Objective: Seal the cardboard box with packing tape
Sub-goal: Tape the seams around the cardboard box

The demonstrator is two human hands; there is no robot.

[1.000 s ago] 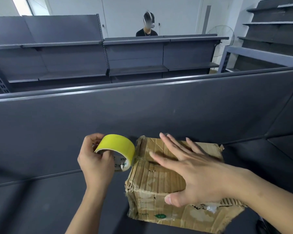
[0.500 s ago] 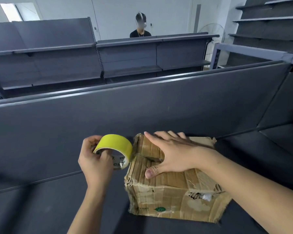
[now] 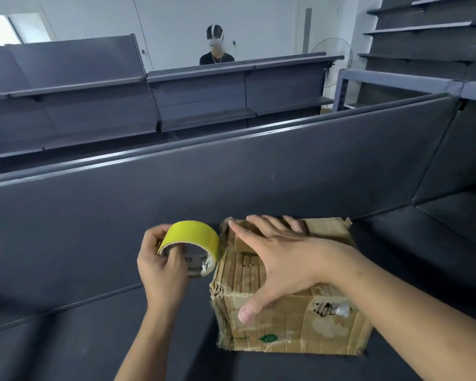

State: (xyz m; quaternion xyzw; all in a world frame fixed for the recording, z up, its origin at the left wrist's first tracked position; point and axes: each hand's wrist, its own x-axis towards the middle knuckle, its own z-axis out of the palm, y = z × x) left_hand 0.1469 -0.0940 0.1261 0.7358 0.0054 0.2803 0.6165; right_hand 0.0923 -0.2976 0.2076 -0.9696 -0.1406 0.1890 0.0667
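A head-height view looks down at a worn cardboard box (image 3: 286,334) sitting on a dark grey shelf (image 3: 66,347), close to the shelf's upright back panel (image 3: 176,193). The box is crumpled along its left edge. Its front face has a torn hole near the upper right and a small green mark low down.

The right hand (image 3: 280,257) lies flat on top of the box with its fingers straight and spread, reaching toward the far left corner. Its thumb (image 3: 248,312) hangs over the front edge onto the front face. It presses on the box and grasps nothing.

Just left of the box, the left hand (image 3: 160,268) grips a roll of yellow tape (image 3: 190,235) — thumb hooked over the rim into the core, fingers curled round the far side. The roll stands on edge, with its open core facing the viewer, right against the box's upper left edge. Whether tape is already stuck to the cardboard cannot be told.

Behind the box, past the back panel, stand more rows of grey shelving (image 3: 94,86). Beyond them, a person (image 3: 216,57) in a dark top stands by a white wall, and a fan (image 3: 333,50) stands far off to the right.
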